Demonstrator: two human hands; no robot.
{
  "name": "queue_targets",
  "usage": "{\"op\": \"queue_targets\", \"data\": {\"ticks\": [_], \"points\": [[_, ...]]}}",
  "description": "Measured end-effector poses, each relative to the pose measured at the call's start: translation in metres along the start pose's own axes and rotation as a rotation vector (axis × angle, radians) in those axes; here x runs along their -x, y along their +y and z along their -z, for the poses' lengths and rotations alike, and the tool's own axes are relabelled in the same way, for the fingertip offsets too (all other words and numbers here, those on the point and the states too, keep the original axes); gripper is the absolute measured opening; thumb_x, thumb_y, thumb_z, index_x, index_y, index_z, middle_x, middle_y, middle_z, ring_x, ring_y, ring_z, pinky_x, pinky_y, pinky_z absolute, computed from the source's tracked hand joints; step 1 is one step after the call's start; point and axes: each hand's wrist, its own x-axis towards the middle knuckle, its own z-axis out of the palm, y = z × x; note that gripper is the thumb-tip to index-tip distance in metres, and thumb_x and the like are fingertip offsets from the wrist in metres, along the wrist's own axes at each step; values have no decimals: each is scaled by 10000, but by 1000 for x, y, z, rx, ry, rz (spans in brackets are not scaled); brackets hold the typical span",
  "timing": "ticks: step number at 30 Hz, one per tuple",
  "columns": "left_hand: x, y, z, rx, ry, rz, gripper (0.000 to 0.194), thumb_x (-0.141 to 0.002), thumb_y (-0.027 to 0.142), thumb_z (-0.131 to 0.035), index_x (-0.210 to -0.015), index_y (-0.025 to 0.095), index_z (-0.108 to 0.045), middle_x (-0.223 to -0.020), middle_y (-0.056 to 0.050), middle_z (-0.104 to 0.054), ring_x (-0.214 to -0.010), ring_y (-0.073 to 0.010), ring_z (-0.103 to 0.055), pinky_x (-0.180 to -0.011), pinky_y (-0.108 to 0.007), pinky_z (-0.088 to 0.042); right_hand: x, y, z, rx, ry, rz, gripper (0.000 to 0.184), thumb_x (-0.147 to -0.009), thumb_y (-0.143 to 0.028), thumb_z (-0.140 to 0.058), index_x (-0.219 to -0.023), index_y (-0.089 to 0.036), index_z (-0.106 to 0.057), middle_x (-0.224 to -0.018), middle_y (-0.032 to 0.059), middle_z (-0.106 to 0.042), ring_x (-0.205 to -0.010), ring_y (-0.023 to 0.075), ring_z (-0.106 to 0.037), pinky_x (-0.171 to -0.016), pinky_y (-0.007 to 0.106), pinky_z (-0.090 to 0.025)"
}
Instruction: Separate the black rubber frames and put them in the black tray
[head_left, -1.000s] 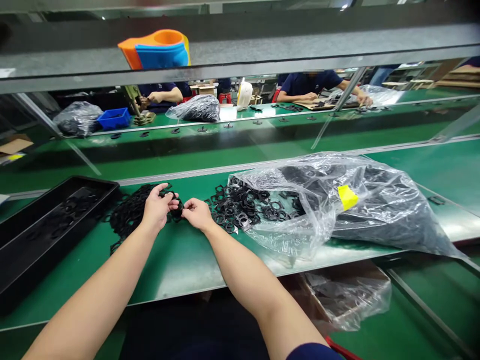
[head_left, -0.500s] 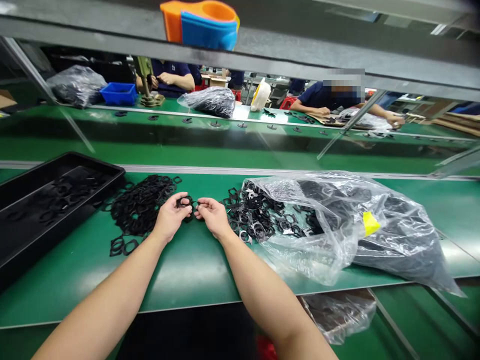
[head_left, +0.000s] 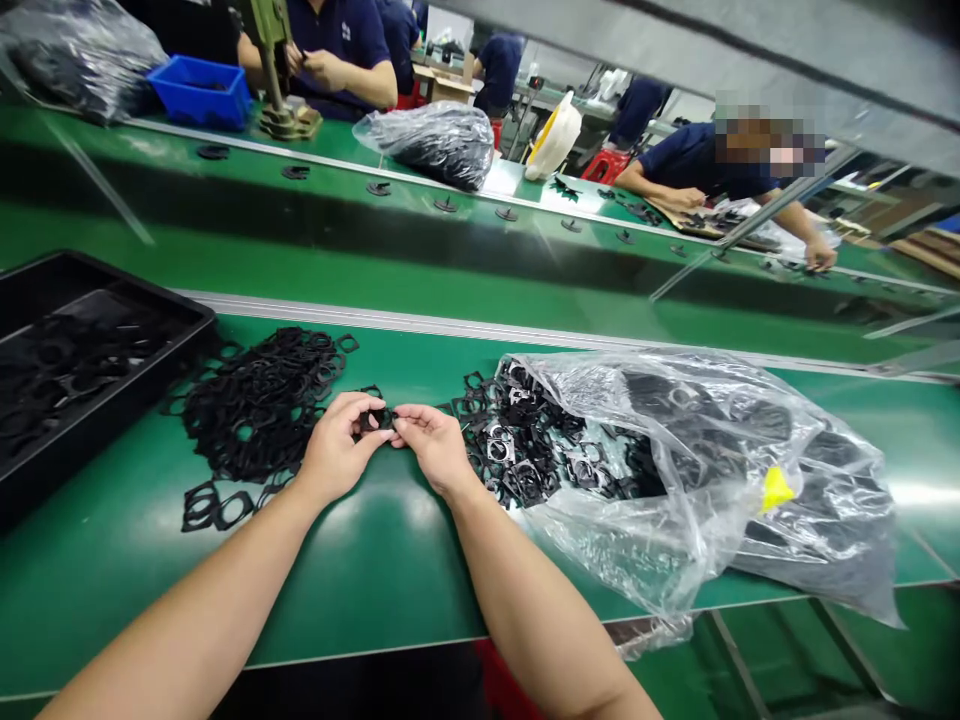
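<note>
My left hand (head_left: 345, 440) is closed on a small black ring-shaped plastic part (head_left: 373, 418), its thumb and fingers around the edge. Meeting it from the other side, my right hand (head_left: 431, 440) pinches the same part at its right edge; the fingertips hide much of it. A heap of flat black ring-shaped parts (head_left: 259, 410) lies just left of my hands. To the right, a second pile of similar dark parts (head_left: 525, 450), some shiny, spills from the mouth of a clear plastic bag (head_left: 810, 500) with a yellow label.
A black tray (head_left: 172, 330) holding more parts stands at the left. Beyond the green bench (head_left: 360, 590) runs a line with spaced dark parts (head_left: 445, 205). Across it are two co-workers, a blue bin (head_left: 199, 95), a filled bag (head_left: 442, 140) and a hand press (head_left: 277, 80).
The view has tilted and shifted, so the far bench shows larger and the orange and blue object overhead is out of sight. Both hands stay together at the black part.
</note>
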Motion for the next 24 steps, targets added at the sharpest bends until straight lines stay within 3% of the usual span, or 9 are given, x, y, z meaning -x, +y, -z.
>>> {"op": "queue_targets", "data": {"ticks": [8, 17, 24], "points": [[0, 0, 9, -210, 27, -190, 280, -795, 283, -624, -1062, 209, -665, -1041, -67, -630, -984, -206, -598, -901, -366, -472, -4, 4, 0, 54, -10, 2, 297, -614, -328, -770, -849, -155, -716, -620, -5, -675, -542, 97, -610, -597, 249, -521], [-4, -4, 11, -250, 26, -192, 290, -772, 374, -646, -1038, 269, -692, -1048, -53, -681, -1017, -243, -594, -934, -401, -441, -1, -3, -1, 7, -25, 23, 378, -553, -346, -815, -849, -152, -682, -612, -11, -662, -521, 98, -604, -548, 239, -513], [-3, 1, 12, -255, 10, -229, 284, -754, 396, -661, -1001, 266, -712, -1022, -47, -695, -1014, -244, -586, -934, -391, -434, -1, -1, 1, -2, -87, 61, 416, -583, -311, -815, -931, -165, -641, -664, -18, -676, -546, 72, -564, -585, 214, -477]]}}
